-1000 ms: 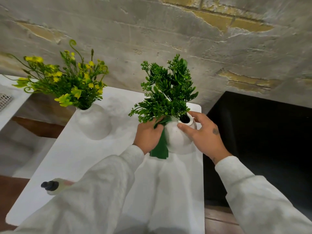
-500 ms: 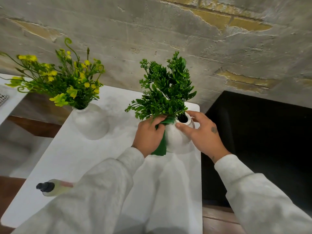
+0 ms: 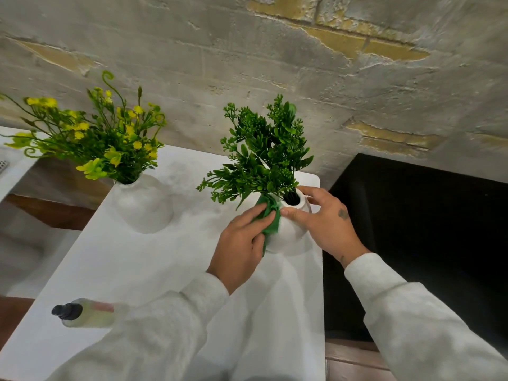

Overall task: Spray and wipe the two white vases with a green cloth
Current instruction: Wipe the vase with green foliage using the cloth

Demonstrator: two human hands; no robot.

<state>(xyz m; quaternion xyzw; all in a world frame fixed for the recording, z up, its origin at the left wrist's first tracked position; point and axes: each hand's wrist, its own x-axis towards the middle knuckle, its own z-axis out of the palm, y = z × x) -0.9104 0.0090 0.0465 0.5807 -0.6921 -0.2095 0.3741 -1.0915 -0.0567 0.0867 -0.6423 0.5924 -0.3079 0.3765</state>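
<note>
The left hand [image 3: 242, 243] pinches the green cloth [image 3: 270, 220] against the leafy white vase [image 3: 288, 235], and the right hand [image 3: 328, 222] curls round its neck from 3 o'clock. The second white vase [image 3: 143, 207] stands apart at 9 o'clock.

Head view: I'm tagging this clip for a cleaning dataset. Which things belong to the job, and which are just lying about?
Job: round white vase holding green sprigs; green cloth; round white vase holding yellow flowers; clear spray bottle with black nozzle.
Lying about: white tabletop; black panel on the right; cracked plaster wall.
</note>
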